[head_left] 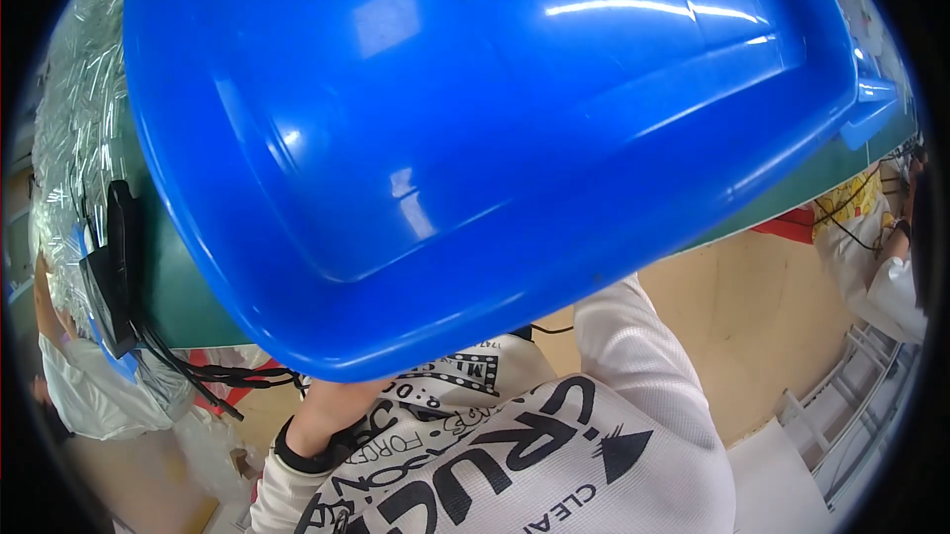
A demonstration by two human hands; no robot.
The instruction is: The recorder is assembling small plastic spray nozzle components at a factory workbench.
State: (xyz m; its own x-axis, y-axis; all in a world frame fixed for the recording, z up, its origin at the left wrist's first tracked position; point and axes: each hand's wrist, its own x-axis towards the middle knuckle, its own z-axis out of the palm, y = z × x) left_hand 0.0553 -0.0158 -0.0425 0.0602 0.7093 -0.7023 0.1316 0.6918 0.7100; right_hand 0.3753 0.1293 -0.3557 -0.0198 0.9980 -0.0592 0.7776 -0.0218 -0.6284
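Head view shows the blue tub [426, 128] just ahead of the left hand [344, 403], fingers hidden, grip impossible to tell; right hand unseen. Even, two-sided support should steady it.

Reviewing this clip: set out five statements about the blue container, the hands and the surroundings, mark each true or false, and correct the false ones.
1. A large blue container covers much of the view. True.
2. The table is bright red. False: the table is green.
3. The left hand is at the container's near edge. True.
4. The right hand is in full view. False: the container hides it; only the white right sleeve shows.
5. Clear, glossy plastic pieces are heaped left of the container. True.
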